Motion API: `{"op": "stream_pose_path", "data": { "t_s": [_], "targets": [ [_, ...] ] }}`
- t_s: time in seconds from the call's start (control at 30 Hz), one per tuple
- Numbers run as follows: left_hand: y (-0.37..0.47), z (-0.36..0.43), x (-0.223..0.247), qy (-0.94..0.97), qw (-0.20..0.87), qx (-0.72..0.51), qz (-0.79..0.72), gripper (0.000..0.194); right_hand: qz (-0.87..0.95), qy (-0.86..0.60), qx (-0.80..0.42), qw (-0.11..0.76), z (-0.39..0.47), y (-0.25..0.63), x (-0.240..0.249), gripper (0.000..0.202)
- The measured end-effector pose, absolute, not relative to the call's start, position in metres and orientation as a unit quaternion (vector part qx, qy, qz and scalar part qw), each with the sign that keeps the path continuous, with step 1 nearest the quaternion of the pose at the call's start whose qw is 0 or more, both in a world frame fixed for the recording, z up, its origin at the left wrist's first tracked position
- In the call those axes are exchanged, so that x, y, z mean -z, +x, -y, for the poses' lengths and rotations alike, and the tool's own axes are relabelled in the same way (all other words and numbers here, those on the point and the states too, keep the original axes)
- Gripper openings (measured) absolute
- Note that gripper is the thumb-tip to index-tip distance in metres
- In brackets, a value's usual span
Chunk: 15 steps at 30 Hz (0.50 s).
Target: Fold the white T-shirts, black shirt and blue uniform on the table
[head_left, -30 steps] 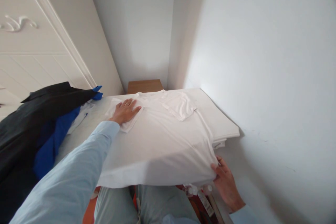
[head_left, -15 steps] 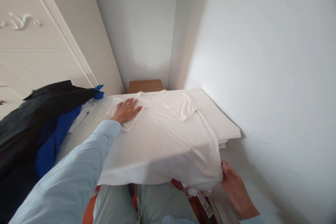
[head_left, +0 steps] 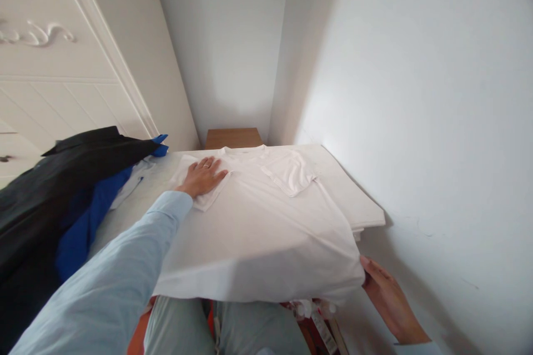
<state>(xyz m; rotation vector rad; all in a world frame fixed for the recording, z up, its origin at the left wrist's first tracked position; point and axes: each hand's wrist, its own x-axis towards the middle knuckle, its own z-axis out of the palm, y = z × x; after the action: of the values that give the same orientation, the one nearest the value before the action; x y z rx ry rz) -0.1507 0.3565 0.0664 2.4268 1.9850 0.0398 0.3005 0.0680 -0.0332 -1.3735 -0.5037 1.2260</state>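
A white short-sleeved T-shirt (head_left: pixel 258 227) lies spread over the table, its neckline at the far edge and its hem hanging over the near edge. My left hand (head_left: pixel 204 176), a ring on one finger, rests flat on the shirt's left sleeve with the fingers stretched out. Off the table's right side, my right hand (head_left: pixel 385 294) pinches the lower right corner of the shirt and holds it outward. Its fingertips are partly hidden behind the cloth. The right sleeve lies loosely folded with small wrinkles.
Black clothing (head_left: pixel 75 172) and a blue garment (head_left: pixel 89 222) are heaped on the left. The white table (head_left: pixel 350 194) stands close to the wall (head_left: pixel 437 94) on the right. A white cabinet (head_left: pixel 62 66) rises at the left, and a brown wooden surface (head_left: pixel 233 137) sits beyond the table.
My right hand has moved slightly outward to the right and down, drawing the shirt's corner with it. The left hand stays on the sleeve. The view has shifted a little.
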Motion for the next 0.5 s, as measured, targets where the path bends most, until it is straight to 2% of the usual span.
{"op": "stream_pose_path", "data": {
  "t_s": [0.23, 0.43, 0.5],
  "targets": [
    [-0.151, -0.356, -0.067, 0.775, 0.006, -0.013, -0.632, 0.070, 0.261, -0.586, -0.475, 0.602, -0.100, 0.287, 0.026, 0.057],
    [-0.151, -0.354, -0.068, 0.774, 0.006, -0.014, -0.632, 0.070, 0.324, -0.618, -0.477, 0.533, -0.120, 0.273, 0.003, 0.044],
    [-0.151, -0.354, -0.069, 0.777, 0.005, -0.014, -0.630, 0.070, 0.302, -0.630, -0.449, 0.557, -0.122, 0.275, 0.001, 0.043]
  ]
}}
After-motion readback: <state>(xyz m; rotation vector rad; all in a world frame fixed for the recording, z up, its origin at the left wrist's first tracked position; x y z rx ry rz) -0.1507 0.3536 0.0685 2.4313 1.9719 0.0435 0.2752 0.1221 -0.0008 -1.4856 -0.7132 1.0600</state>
